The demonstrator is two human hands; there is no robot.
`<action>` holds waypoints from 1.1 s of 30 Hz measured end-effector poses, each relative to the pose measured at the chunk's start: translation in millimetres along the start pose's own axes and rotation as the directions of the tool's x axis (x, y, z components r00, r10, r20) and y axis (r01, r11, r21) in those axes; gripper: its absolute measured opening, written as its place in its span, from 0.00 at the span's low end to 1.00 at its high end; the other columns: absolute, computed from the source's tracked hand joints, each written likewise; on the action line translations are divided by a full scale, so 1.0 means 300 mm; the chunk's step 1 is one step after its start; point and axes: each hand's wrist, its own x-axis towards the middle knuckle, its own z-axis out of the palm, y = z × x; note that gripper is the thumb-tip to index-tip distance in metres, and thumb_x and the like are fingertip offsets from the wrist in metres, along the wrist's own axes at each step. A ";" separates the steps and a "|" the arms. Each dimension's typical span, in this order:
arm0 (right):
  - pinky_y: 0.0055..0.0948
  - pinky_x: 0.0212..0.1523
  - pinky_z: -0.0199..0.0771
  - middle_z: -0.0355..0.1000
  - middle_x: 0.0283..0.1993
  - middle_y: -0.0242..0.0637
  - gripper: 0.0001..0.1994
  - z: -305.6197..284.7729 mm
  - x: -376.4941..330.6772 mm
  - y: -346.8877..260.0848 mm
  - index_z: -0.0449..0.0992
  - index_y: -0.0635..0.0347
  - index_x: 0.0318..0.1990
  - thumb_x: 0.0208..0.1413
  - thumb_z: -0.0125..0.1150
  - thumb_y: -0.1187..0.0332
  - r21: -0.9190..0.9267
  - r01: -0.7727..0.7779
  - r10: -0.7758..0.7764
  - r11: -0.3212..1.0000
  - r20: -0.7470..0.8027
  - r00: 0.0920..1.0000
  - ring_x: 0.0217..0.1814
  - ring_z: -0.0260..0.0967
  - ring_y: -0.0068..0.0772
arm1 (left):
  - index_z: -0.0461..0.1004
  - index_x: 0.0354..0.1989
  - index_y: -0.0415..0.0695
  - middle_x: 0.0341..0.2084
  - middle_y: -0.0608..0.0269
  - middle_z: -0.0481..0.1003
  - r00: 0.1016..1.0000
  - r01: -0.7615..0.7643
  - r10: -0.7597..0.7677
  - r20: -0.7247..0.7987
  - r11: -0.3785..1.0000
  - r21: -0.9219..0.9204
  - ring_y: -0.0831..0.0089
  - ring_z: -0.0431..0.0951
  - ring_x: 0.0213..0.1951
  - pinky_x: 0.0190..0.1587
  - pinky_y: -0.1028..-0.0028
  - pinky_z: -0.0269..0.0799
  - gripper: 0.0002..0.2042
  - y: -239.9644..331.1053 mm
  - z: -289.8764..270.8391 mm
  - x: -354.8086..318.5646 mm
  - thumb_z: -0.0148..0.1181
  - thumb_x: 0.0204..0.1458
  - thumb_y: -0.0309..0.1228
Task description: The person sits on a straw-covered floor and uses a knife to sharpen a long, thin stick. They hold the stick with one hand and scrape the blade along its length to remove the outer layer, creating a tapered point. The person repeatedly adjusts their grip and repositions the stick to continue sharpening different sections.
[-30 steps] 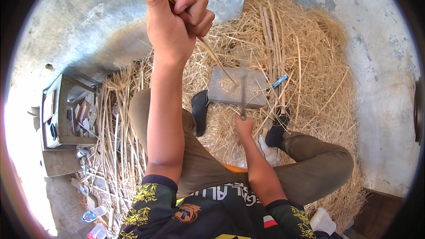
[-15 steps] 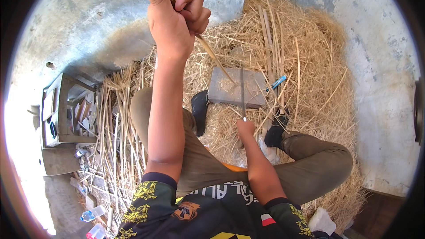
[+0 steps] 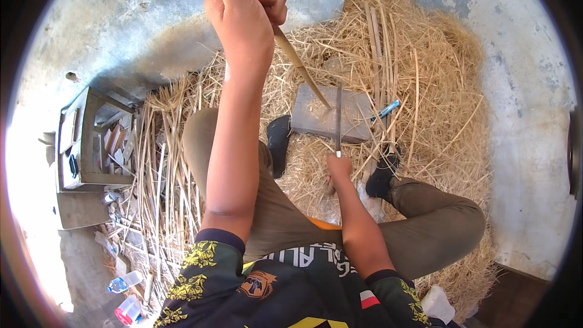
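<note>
My left hand (image 3: 244,9) is raised high near the top of the picture and grips a long thin bamboo stick (image 3: 300,67). The stick slants down to the right, and its lower end rests on a flat grey block (image 3: 331,115) lying on the straw. My right hand (image 3: 337,167) is low, just in front of the block, and holds a knife (image 3: 338,118) whose narrow blade points away from me across the block, close to the stick's tip. My knees and dark shoes flank the block.
Heaped dry straw (image 3: 419,85) and split strips cover the concrete floor. A blue pen-like object (image 3: 387,109) lies right of the block. A wooden box (image 3: 91,146) of small items stands at left; plastic bottles (image 3: 124,282) lie at lower left.
My left hand has risen a little higher with the stick. My right hand with the knife stays almost where it was by the block.
</note>
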 end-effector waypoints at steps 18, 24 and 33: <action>0.46 0.30 0.75 0.76 0.23 0.49 0.18 0.003 -0.089 -0.052 0.77 0.75 0.26 0.47 0.64 0.62 0.002 0.190 -0.184 0.982 -0.232 0.955 0.22 0.75 0.49 | 0.61 0.27 0.46 0.16 0.69 0.58 0.994 -0.087 0.080 0.071 0.991 0.105 0.79 0.58 0.19 0.23 0.77 0.56 0.23 0.025 -0.027 -0.028 0.41 0.71 0.49; 0.38 0.22 0.65 0.68 0.16 0.37 0.18 -0.191 -0.356 -0.436 0.73 0.68 0.21 0.51 0.66 0.60 0.433 0.410 -0.447 0.803 -0.018 0.894 0.17 0.67 0.33 | 0.65 0.27 0.43 0.15 0.70 0.58 0.965 -0.029 -0.007 0.260 0.990 0.135 0.79 0.56 0.17 0.22 0.76 0.52 0.23 0.100 0.026 -0.112 0.42 0.70 0.48; 0.26 0.11 0.54 0.59 0.12 0.27 0.16 -0.410 -0.824 -0.359 0.65 0.56 0.18 0.57 0.61 0.68 0.640 0.269 -0.534 0.720 0.263 0.804 0.09 0.55 0.20 | 0.56 0.23 0.48 0.13 0.74 0.51 0.957 -0.128 0.122 0.263 0.992 0.008 0.84 0.47 0.15 0.18 0.76 0.43 0.23 0.100 0.153 -0.274 0.46 0.69 0.47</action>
